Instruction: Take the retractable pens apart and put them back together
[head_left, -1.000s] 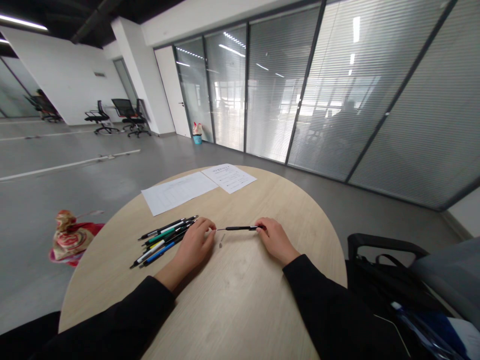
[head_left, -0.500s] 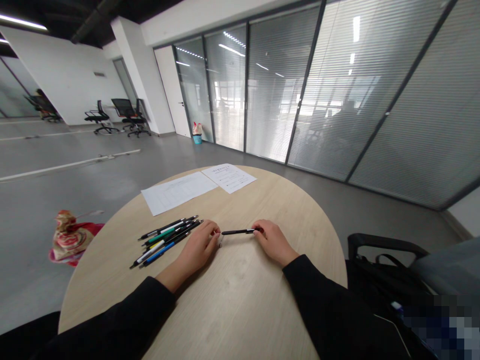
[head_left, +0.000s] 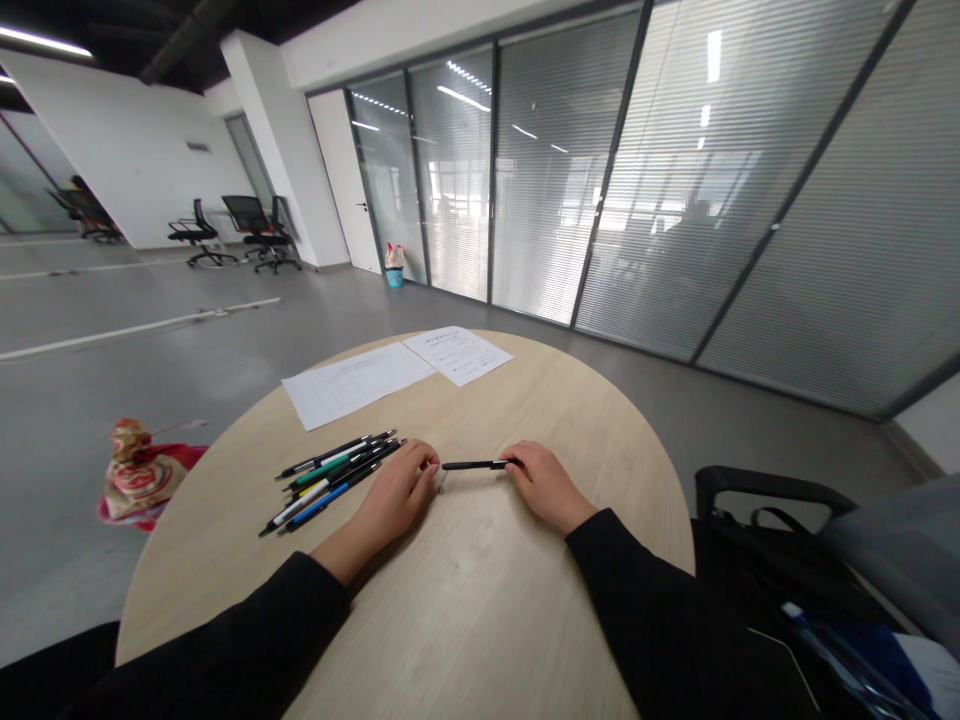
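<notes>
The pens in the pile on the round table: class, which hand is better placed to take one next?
Probably the left hand: it lies beside the pens, while the right hand sits farther off, at the end of the lone black pen.

**Matt wood, glossy plastic**

The black pen [head_left: 472,465] between my hands has a smooth, glossy plastic barrel. The loose pens [head_left: 330,483] beside it look like shiny plastic with small metal clips. The round table [head_left: 480,610] is pale wood-grain laminate, smooth and matt. The paper sheets [head_left: 352,387] are plain matt white. My sleeves [head_left: 645,590] are dull black cloth. The grey floor [head_left: 150,370] looks smooth, with a faint sheen.
</notes>
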